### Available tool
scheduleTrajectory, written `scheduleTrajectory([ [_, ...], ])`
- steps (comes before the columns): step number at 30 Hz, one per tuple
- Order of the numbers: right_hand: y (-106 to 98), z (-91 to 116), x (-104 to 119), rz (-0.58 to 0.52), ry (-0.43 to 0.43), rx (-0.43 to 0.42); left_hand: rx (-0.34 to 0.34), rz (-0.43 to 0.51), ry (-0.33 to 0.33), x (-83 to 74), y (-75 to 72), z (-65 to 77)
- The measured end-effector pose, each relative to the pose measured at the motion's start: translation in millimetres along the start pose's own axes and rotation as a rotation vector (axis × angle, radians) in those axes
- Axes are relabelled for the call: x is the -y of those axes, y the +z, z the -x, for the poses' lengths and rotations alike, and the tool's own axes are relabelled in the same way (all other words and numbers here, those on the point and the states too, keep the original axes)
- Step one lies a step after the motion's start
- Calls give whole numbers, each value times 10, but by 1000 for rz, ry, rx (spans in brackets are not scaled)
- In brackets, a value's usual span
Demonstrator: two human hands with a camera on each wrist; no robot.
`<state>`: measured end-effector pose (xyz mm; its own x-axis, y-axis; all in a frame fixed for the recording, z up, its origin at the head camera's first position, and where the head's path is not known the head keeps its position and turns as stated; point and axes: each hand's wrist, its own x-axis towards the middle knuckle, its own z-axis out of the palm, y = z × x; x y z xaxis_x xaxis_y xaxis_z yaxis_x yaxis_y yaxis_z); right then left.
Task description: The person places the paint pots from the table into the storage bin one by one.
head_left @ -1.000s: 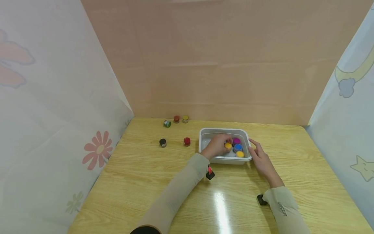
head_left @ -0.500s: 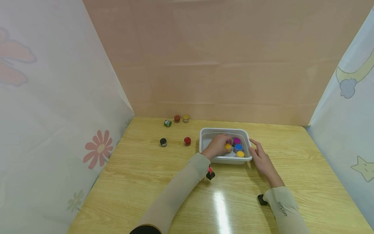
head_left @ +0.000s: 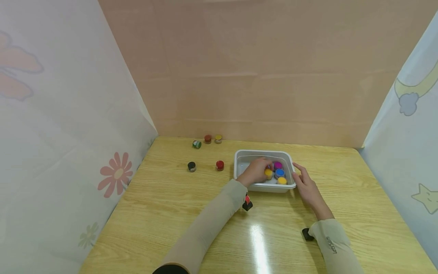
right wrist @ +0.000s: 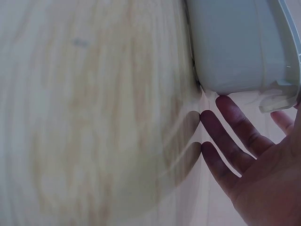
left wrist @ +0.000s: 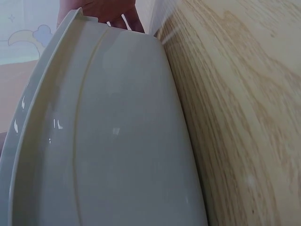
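Note:
A light grey plastic tub [head_left: 241,153] stands on the wooden table. My left hand [head_left: 254,170] reaches over its near rim, fingers curled round a small jar with a yellow lid [head_left: 268,174]. To the right of that jar, inside the tub, sit jars with a magenta lid [head_left: 278,165], a blue lid [head_left: 280,173] and another yellow lid [head_left: 282,180]. A further bit of blue shows by my left fingertips. My right hand [head_left: 306,190] lies against the tub's right end, fingers spread and touching it; in the right wrist view its fingers [right wrist: 235,120] extend beside the wall.
Left of the tub, on the table [head_left: 164,213], are a red-lidded jar [head_left: 220,165] and a black-lidded jar [head_left: 192,166]. Farther back are a green jar on its side [head_left: 196,144], an orange-red jar [head_left: 207,139] and a yellow one [head_left: 218,139]. A brown backdrop [head_left: 256,95] rises behind.
The yellow-lidded jar at my left hand has shifted slightly right within the tub, close to the blue-lidded one. My right hand keeps its place at the tub's end.

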<state>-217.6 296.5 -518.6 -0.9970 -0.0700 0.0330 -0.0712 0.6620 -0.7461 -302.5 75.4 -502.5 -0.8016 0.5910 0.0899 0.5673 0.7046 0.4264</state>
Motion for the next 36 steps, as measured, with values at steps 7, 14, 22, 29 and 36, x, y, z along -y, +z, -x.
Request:
scheduleTrajectory([
  [7,3,-5,6,4,-2,-4,-3,3,4,-3,-11,-6],
  [14,-5,-26,-10,-7,0,0,-2,28,-4,6,1,-19],
  [22,-4,-25,-13,-19,-3,8,16,59,-21,-12,-8,-11],
  [29,-2,-26,-19,-13,4,13,19,52,-17,-7,-8,-10],
  [36,-1,-18,-12,-8,5,12,11,51,-14,-7,-10,-11],
])
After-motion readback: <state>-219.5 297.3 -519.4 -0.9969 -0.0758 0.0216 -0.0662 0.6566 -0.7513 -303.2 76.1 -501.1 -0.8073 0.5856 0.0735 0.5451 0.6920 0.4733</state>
